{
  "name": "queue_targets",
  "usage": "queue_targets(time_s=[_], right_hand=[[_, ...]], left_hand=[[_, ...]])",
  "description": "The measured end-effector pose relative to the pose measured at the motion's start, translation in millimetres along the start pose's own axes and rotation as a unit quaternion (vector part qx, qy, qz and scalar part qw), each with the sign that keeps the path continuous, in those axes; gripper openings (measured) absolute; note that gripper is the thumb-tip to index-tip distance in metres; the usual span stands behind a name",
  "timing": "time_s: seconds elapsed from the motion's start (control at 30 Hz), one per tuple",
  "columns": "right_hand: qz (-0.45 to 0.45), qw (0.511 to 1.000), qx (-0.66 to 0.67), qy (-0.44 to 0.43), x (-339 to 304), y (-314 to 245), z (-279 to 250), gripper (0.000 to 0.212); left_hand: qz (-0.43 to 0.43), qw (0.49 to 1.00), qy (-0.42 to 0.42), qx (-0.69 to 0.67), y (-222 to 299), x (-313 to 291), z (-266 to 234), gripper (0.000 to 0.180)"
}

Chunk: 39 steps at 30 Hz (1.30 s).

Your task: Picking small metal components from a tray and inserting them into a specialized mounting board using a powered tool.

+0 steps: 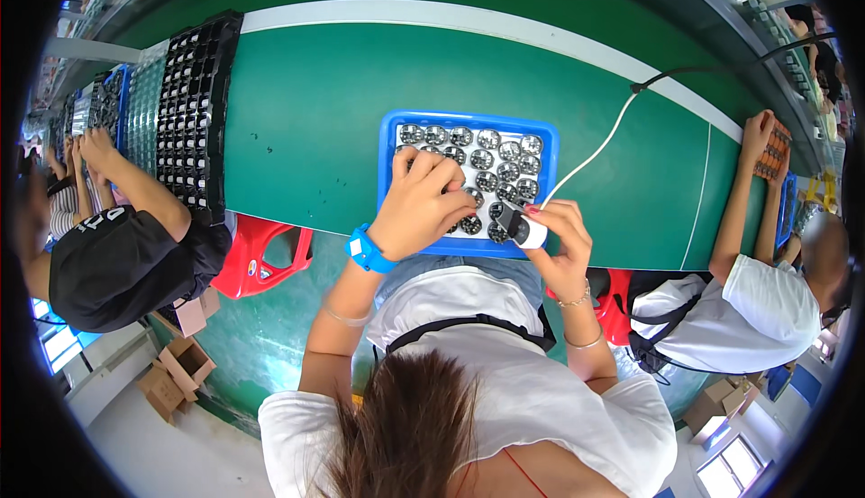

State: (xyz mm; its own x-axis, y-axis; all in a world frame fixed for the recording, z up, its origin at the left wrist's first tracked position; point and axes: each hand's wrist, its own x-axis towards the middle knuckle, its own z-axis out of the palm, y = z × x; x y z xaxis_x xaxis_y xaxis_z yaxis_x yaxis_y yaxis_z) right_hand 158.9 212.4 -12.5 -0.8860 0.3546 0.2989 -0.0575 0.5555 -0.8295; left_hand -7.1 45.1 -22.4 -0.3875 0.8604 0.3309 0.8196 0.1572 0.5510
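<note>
Blue tray point(387, 142) set at the near edge of the green tabletop point(315, 93), in front of the person. Round parts point(487, 139), dark and shiny, are laid out in rows on the tray's white base.

Tool point(532, 233), white with a black end, is held in the right hand point(563, 241) over the tray's near right corner; grip pinched on the tool, black end pointed at the parts. Contact with a part cannot be told. White cable point(595, 151) is run from the tool up to the far right.

Left hand point(419, 196) is placed over the tray's near left area, fingers bent, thumb beside the parts; whether a part is pinched by that grip cannot be told. Blue wristband point(360, 248) is worn on the left wrist.

Black racks point(191, 106) filled with pale pieces are stood at the tabletop's left end. Small dark bits point(338, 182) are scattered left of the tray. Orange-brown piece point(772, 152) is held by a co-worker point(775, 295) at right.
</note>
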Motion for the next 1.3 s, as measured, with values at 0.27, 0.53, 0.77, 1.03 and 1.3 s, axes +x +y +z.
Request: queue_targets(time_s=[0.27,0.53,0.77,1.03,1.3], right_hand=[[-0.003,1.000,-0.011,0.000,1.1,-3.0,2.3,0.039],[0.053,0.995,0.077,0.046,-12.5,7.1,6.4,0.038],[0.110,0.966,0.192,0.133,-23.4,8.3,-2.1,0.041],[0.030,0.998,0.053,0.012,-23.9,0.3,-2.0,0.039],[-0.006,1.000,-0.022,-0.012,-19.2,-11.0,6.6,0.036]], left_hand=[[0.015,0.997,0.045,-0.054,18.4,10.8,-2.4,0.015],[-0.001,0.999,0.012,-0.033,15.7,5.4,-2.3,0.012],[-0.013,1.000,-0.016,-0.005,7.6,-2.2,9.4,0.012],[0.012,0.998,-0.058,0.009,10.6,-17.5,-3.5,0.014],[0.003,0.999,0.009,-0.046,31.0,-14.0,-2.0,0.010]])
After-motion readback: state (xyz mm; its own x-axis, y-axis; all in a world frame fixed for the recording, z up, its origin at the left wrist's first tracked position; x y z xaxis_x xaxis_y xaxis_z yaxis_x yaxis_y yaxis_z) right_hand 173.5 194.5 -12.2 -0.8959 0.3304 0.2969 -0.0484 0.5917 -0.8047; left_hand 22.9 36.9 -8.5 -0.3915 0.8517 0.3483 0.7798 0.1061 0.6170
